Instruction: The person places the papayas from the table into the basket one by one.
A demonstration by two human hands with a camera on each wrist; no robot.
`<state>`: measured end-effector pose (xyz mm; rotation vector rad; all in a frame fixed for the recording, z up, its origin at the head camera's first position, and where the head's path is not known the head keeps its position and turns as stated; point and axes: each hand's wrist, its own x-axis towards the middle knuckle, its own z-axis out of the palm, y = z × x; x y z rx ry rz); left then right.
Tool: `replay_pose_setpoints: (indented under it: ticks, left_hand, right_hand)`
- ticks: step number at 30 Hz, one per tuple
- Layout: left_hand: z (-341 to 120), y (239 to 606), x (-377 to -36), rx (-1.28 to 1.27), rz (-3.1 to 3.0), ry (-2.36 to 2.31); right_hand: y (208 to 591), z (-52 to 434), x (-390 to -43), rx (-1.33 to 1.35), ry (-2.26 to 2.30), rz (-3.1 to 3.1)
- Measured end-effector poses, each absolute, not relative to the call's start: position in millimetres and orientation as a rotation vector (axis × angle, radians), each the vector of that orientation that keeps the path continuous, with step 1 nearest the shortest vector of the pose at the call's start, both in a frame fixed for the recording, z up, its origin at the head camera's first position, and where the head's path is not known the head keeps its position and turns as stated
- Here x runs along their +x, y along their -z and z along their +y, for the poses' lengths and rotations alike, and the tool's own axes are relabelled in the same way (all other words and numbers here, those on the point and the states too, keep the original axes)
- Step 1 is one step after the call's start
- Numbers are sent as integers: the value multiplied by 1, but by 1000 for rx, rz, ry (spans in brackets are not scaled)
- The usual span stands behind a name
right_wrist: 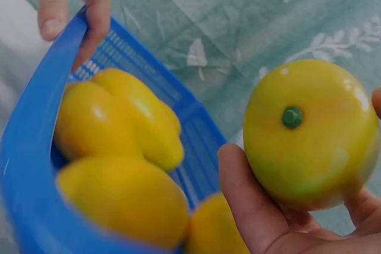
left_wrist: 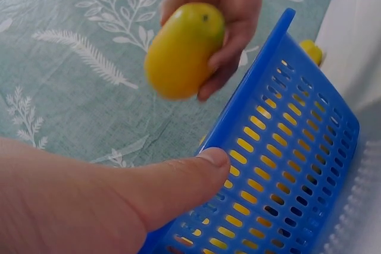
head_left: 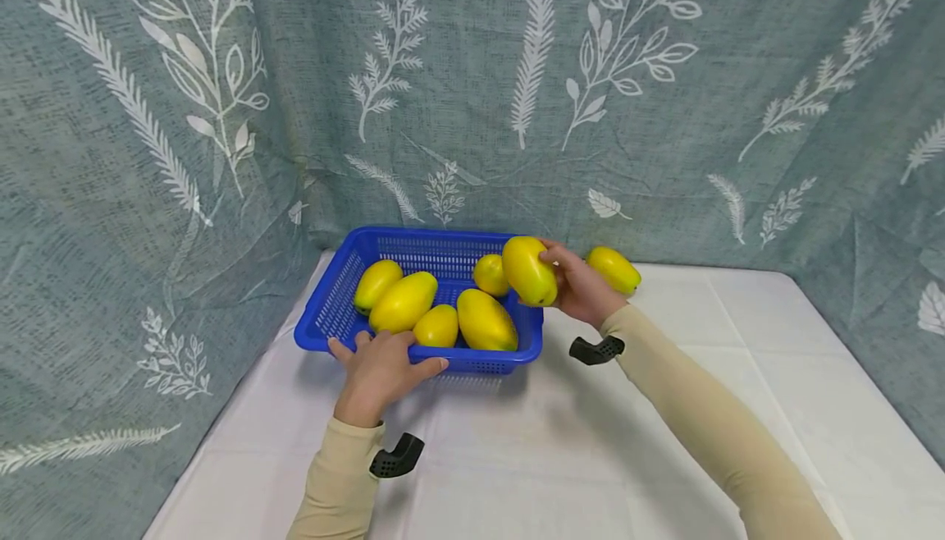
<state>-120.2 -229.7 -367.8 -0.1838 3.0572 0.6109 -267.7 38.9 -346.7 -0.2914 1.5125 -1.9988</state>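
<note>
My right hand point(head_left: 583, 284) grips a yellow mango point(head_left: 528, 271) above the right end of a blue plastic basket point(head_left: 317, 310). In the right wrist view the held mango point(right_wrist: 312, 135) shows its small green stem end, with fingers around its underside and sides. Several other yellow mangoes lie in the basket, among them a large mango point(head_left: 486, 320) by the near right corner. My left hand point(head_left: 380, 372) holds the basket's near rim, its thumb point(left_wrist: 202, 168) on the outside wall and its fingers over the inside.
Another yellow mango point(head_left: 614, 270) lies on the white-covered table point(head_left: 664, 441) to the right of the basket, partly behind my right hand. A grey-green curtain point(head_left: 472, 97) with white leaf patterns hangs close behind the basket and along both sides.
</note>
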Motion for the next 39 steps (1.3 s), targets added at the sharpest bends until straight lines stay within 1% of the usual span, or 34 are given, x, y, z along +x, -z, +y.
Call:
replay_pose_setpoints:
  ticks: [4,9,14,19,24,34,39]
  left_hand:
    - [-232,368,-120,-200,3047,-604]
    - [-230,368,-121,-203,3048,-604]
    - [-228,368,-122,-210,3040,-596]
    - [-228,368,-122,-204,3054,-605]
    - [-230,370,-122,-200,3061,-629]
    - [-228,368,-122,-219,3039,-593]
    - [-228,368,-121,-220,3048,-586]
  right_hand:
    - [350,3,-273,-300,1946,1543]
    - [351,-32,-279,-271,1854,1727]
    - [352,-51,-279,-192,1848,1790]
    - [356,-67,-271,-173,1763,1895]
    - [362,-74,-265,-121,1708,1956]
    - [357,-60,-265,-41,1723,1989]
    - [357,-52,-262,-89,1736,1983]
